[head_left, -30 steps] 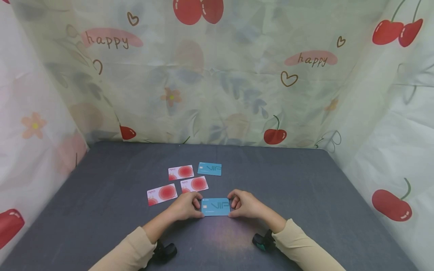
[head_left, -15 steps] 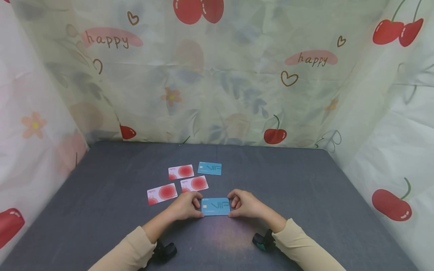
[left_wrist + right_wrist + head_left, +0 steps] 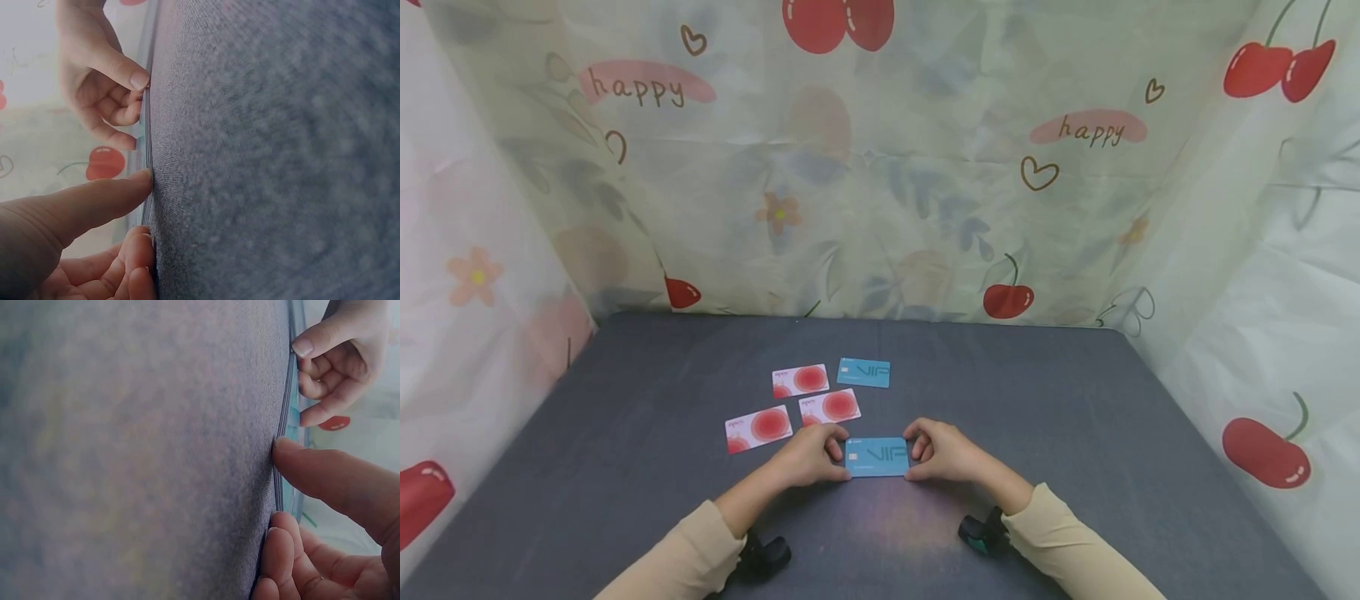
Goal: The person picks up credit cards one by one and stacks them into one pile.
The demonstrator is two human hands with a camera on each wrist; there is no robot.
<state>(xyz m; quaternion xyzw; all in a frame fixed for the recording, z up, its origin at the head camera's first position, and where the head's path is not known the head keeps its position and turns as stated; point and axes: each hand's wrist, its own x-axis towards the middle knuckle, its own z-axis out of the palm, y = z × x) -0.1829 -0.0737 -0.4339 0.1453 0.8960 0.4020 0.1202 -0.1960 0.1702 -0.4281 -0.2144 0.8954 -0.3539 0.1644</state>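
Observation:
A blue VIP card (image 3: pixel 877 457) lies flat on the dark table between the two hands. My left hand (image 3: pixel 812 456) holds its left end, thumb at the near corner and index finger at the far corner. At the right end my right hand (image 3: pixel 947 452) holds the card the same way, with its other fingers curled in. Low down in the right wrist view, the card's edge (image 3: pixel 286 415) shows as thin stacked layers; how many cards lie there I cannot tell. The left wrist view also shows both hands along that edge, close to the cloth.
Beyond the hands lie three pink-and-red cards, one at the left (image 3: pixel 758 429), one nearer the middle (image 3: pixel 830 407) and one farther back (image 3: pixel 801 381). Another blue VIP card (image 3: pixel 863 372) lies at the back. A cherry-patterned curtain (image 3: pixel 880 233) hangs behind the dark table (image 3: pixel 1075 433).

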